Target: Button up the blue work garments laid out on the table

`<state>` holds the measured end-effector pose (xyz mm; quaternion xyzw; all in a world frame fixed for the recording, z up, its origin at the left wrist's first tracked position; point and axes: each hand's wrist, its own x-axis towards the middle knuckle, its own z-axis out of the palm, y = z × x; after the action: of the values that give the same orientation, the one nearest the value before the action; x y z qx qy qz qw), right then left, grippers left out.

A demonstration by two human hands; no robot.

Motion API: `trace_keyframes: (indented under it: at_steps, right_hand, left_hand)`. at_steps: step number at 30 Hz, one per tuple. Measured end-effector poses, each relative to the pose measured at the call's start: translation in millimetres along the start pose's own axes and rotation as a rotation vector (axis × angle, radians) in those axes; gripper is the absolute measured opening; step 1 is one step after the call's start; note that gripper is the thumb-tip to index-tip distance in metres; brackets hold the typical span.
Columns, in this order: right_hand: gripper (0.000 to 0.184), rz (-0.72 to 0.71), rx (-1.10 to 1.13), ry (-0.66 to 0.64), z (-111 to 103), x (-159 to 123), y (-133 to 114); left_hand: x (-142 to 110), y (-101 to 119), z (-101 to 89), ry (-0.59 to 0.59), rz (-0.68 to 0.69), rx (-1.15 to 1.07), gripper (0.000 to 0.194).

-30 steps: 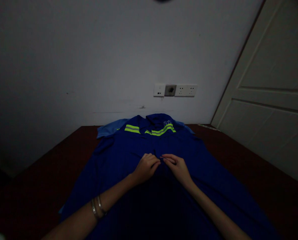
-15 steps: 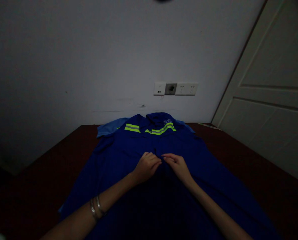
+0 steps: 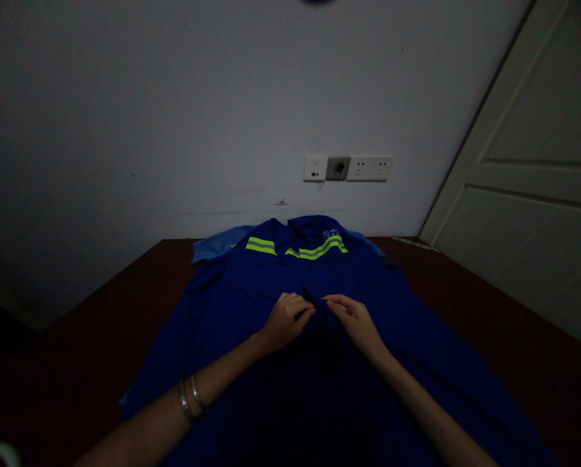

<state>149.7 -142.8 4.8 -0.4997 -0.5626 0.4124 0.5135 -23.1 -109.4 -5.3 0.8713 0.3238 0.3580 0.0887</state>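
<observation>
Fingers (image 3: 308,314) of left hand (image 3: 286,319) and right hand (image 3: 357,321) seem to pinch the shirt (image 3: 271,275), already laid flat, collar (image 3: 313,225) still open.

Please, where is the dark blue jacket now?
In the head view, the jacket lies across the table's lower middle, beneath the left hand and right hand, its collar towards the wall.

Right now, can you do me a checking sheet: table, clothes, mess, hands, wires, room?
Surface: dark red table, meeting the wall.
Job's things: blue jacket with yellow-green stripes, spread out; paler blue cloth peeking out beside it.
Clutter: pale curved thing at bottom left, mostly cut off.
Hands: left hand and right hand at the jacket's front; grip too dark to tell.
Cables: nothing seen.
Surroundings: sockets on the wall; door at right.
</observation>
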Motion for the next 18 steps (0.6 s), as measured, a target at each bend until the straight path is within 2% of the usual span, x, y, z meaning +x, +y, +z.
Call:
trace_keyframes:
  at_steps: [9, 18]
  right_hand:
    - [0.029, -0.103, -0.124, 0.031, 2.4, -1.7, -0.5]
    - [0.028, -0.114, -0.16, 0.019, 3.8, -2.2, -1.2]
  left_hand:
    - [-0.1, 1.2, -1.5, -0.007, -0.002, -0.002, 0.019]
    - [0.3, 1.9, 0.5, -0.009, 0.0, -0.004, 0.018]
